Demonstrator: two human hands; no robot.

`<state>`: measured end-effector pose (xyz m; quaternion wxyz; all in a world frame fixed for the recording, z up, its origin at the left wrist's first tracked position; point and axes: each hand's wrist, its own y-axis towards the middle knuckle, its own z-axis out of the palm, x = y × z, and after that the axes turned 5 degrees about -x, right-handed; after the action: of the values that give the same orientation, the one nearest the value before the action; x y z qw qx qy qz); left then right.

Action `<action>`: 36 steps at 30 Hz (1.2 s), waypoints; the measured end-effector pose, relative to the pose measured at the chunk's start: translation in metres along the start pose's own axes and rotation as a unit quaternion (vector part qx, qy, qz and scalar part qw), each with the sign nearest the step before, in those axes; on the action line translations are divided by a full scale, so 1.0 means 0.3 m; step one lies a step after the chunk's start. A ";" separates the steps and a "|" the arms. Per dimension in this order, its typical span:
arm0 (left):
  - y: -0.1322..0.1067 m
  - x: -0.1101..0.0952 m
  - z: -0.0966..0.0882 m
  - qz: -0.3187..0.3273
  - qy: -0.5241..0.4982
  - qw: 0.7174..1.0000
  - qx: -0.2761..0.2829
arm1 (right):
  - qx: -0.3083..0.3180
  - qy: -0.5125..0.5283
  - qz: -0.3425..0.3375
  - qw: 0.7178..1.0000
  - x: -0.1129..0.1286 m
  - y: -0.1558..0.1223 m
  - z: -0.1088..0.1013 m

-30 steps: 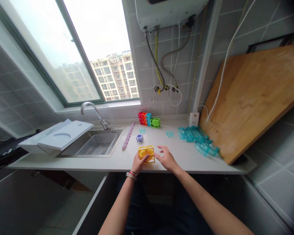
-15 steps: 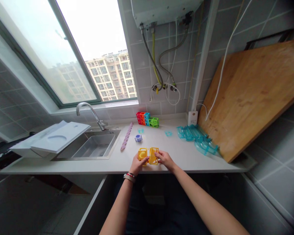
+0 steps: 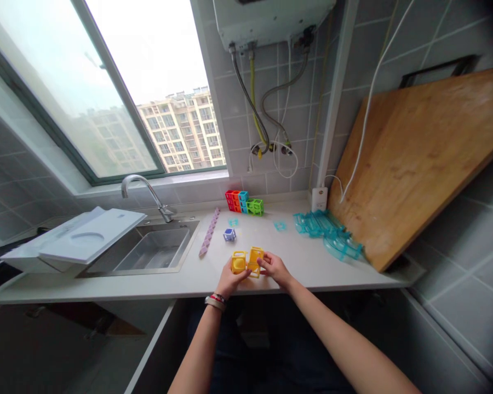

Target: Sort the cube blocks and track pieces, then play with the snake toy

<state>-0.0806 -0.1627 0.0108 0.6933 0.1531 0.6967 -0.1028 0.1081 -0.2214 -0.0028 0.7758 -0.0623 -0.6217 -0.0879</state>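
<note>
Above the front edge of the counter, my left hand [image 3: 229, 278] grips a yellow open-framed toy block [image 3: 239, 262] with its fingers closed. My right hand [image 3: 274, 267] pinches another yellow block [image 3: 255, 261] by its right side. The two blocks are side by side, the right one tilted; whether their lower parts touch is hard to make out. Just beyond them a small purple-blue cube block [image 3: 229, 235] rests on the counter. Farther back, red [image 3: 232, 201], orange, blue and green [image 3: 255, 206] blocks stand joined in a cluster by the wall.
A pale purple strip [image 3: 210, 232] lies near the sink [image 3: 154, 251]. Thin teal pieces [image 3: 280, 225] are on the white counter [image 3: 296, 271]. Curved clear teal parts [image 3: 328, 232] sit at right, before a leaning wooden board [image 3: 414, 158]. White panels [image 3: 88, 232] cover the sink's left side.
The right-hand yellow block has tilted against the left one. Both hands still hold their blocks, and the whole view has shifted slightly.
</note>
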 end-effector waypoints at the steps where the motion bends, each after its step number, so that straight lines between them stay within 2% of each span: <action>1: 0.002 0.001 -0.003 -0.003 -0.006 1.000 -0.006 | -0.036 -0.025 -0.008 0.999 0.001 0.013 -0.011; 4: 0.007 0.011 -0.016 -0.012 -0.030 0.999 -0.030 | -0.156 -0.104 -0.035 0.982 0.012 0.072 -0.088; 6: 0.009 0.020 -0.026 -0.016 -0.048 0.997 -0.052 | -0.204 -0.151 -0.055 0.966 0.025 0.114 -0.166; 10: 0.012 0.033 -0.033 -0.019 -0.080 0.993 -0.090 | -0.265 -0.262 -0.110 0.921 0.049 0.170 -0.313; 13: 0.014 0.033 -0.030 -0.023 -0.093 0.990 -0.108 | -0.285 -0.314 -0.134 0.896 0.043 0.182 -0.368; 17: 0.013 0.030 -0.029 -0.035 -0.098 0.987 -0.119 | -0.298 -0.382 -0.147 0.862 0.014 0.177 -0.377; 23: 0.011 0.037 -0.029 -0.041 -0.088 0.987 -0.127 | -0.275 -0.509 -0.149 0.802 0.003 0.164 -0.368; 31: 0.014 0.035 -0.021 -0.024 -0.049 0.989 -0.137 | -0.271 -0.584 -0.120 0.756 0.008 0.184 -0.348; 36: 0.015 0.029 -0.001 -0.011 -0.007 0.988 -0.155 | -0.272 -0.597 -0.129 0.744 0.005 0.178 -0.333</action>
<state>-0.0792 -0.1579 0.0025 0.7122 0.0357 0.7011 -0.0022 0.2152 -0.1899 -0.0226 0.1780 -0.2298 -0.9094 -0.2975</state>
